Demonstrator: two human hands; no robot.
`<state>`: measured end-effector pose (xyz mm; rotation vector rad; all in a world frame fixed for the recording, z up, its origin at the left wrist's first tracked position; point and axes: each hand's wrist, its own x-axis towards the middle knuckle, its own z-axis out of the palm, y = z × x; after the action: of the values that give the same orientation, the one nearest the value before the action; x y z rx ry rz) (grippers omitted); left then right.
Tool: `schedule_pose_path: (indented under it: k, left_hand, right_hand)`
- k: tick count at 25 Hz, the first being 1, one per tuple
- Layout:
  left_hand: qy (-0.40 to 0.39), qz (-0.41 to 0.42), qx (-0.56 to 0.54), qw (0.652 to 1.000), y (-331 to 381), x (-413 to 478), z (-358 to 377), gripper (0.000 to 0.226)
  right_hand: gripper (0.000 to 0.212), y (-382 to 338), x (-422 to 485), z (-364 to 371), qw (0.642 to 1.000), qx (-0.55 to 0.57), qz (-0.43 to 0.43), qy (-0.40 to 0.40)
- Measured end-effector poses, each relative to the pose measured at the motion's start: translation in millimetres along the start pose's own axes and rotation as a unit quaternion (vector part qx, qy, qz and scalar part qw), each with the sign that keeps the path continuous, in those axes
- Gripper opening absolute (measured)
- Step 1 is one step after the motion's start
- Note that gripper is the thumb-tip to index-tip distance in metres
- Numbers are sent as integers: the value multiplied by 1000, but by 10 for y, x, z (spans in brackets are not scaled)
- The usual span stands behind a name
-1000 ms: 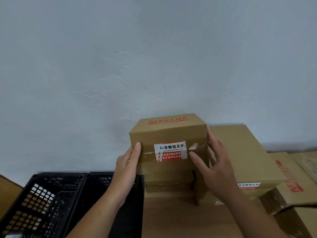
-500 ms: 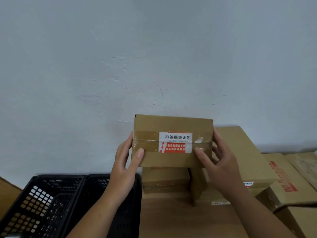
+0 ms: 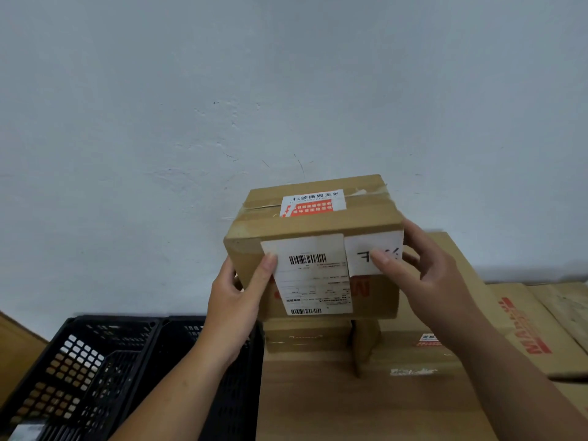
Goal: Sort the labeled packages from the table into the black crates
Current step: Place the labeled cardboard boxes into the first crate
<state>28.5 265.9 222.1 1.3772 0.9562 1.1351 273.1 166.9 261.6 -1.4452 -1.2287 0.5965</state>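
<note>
Cardboard was gripped from both sides: the box (image 3: 313, 249) was held up in front of the wall by the left hand (image 3: 237, 300) and the right hand (image 3: 426, 281), each closed on an end, above the packages on the table (image 3: 318, 402). Its shipping label (image 3: 313, 273) was turned toward the camera, probably so that it could be read before a black crate (image 3: 105, 361) at lower left was chosen.

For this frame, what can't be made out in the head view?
- Handwritten label on the held box: right hand thumb covers part.
- Shipping label: print too small, blurred.
- Black crates: contents cut off by bottom edge and left hand forearm.
</note>
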Motion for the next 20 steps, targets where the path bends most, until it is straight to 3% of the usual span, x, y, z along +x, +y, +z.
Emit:
schedule_pose_path:
  k: [8, 10, 13, 15, 20]
  left_hand:
    - [-7, -55, 27, 998, 63, -79, 3, 59]
    - [-64, -143, -30, 987, -17, -126, -149, 72]
    - [-133, -365, -197, 900, -231, -225, -412, 93]
    - [-135, -423, -223, 868, -405, -381, -428, 78]
    - [-71, -370, -241, 895, -500, -614, -263, 55]
  right_hand:
    - [107, 206, -81, -38, 993, -56, -23, -98]
    - [106, 203, -20, -145, 987, -76, -17, -137]
    - [102, 86, 162, -325, 953, -150, -14, -262]
    - [99, 23, 253, -305, 932, -194, -28, -305]
    - [90, 60, 155, -12, 952, -270, -68, -126]
